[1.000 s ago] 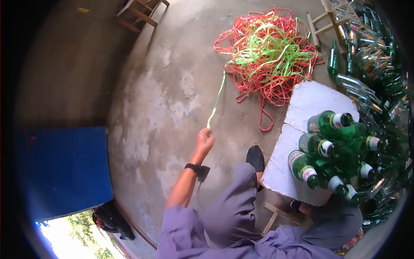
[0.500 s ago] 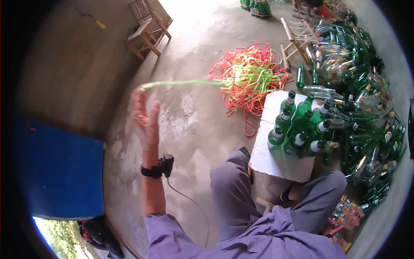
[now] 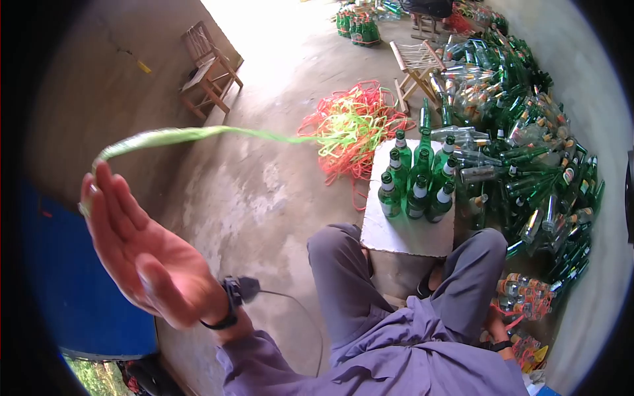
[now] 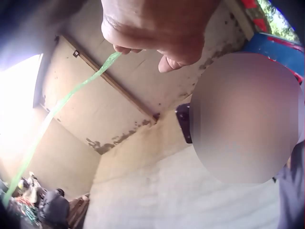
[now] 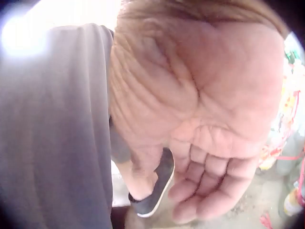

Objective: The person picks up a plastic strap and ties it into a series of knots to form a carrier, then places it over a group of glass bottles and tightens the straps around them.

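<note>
My left hand (image 3: pixel 148 257) is raised at the left in the head view, palm turned inward and thumb apart. A thin green plastic strip (image 3: pixel 172 135) is caught at its fingertips and runs back to a tangled heap of red and green strip (image 3: pixel 356 125) on the floor. In the left wrist view the strip (image 4: pixel 76 89) trails from under the fingers. Beside the right thigh hangs my right hand (image 3: pixel 494 327), its fingers loosely bent around nothing in the right wrist view. Several green bottles (image 3: pixel 419 175) stand grouped on a white board (image 3: pixel 403 241) before my knees.
A large pile of loose bottles (image 3: pixel 528 152) lies along the right wall. Behind the heap stand a folding stool (image 3: pixel 419 59) and a wooden chair (image 3: pixel 211 72). A blue panel (image 3: pixel 99 290) is at the left. Tied bottles (image 3: pixel 360 30) stand at the back.
My left hand has swung up and leftward, drawing the green strip out longer from the heap. The head view has tilted up, and the right hand has come into sight by the thigh.
</note>
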The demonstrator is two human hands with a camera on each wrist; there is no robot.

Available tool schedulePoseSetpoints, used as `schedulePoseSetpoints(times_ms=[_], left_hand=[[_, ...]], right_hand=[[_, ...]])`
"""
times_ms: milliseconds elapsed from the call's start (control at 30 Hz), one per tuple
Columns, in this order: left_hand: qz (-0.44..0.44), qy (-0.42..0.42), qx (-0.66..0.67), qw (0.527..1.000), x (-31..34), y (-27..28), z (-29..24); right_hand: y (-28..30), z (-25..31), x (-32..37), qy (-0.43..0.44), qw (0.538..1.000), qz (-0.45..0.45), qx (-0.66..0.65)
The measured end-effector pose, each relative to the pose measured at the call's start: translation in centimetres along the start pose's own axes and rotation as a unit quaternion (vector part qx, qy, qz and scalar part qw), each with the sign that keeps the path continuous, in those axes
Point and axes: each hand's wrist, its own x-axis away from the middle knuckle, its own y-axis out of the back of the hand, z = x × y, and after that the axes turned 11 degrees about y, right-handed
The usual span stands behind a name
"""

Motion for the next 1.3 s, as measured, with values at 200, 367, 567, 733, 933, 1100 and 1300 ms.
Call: schedulePoseSetpoints(times_ms=[200, 367, 567, 733, 933, 1100, 1300], left_hand=[[0.131, 0.166, 0.097, 0.973, 9.5, -2.4, -4.6], [0.392, 0.27, 0.213, 0.853, 13.6, -5.3, -6.1], [0.496, 0.33, 0.299, 0.746, 18.4, -7.7, -7.8], [0.507, 0.355, 0.327, 0.714, 20.4, -8.0, -7.4], [0.461, 0.299, 0.2, 0.811, 23.2, -9.1, -4.6], [0.54, 0.335, 0.176, 0.752, 26.9, -9.1, -2.0], [0.537, 0.263, -0.031, 0.801, 25.5, -4.7, 6.3]], right_hand=[[10.0, 17.1, -9.5, -0.111, 0.961, -0.245, -0.067], [10.3, 31.9, -13.2, 0.072, 0.951, -0.187, -0.236], [4.6, 37.7, -15.8, 0.233, 0.943, -0.057, -0.233], [2.0, 35.8, -16.5, 0.435, 0.889, -0.054, -0.128], [3.4, 37.1, -15.0, 0.155, 0.934, 0.032, -0.321], [3.9, 36.9, -14.9, 0.034, 0.883, -0.037, -0.467], [6.0, 34.3, -16.6, 0.022, 0.804, -0.2, -0.56]])
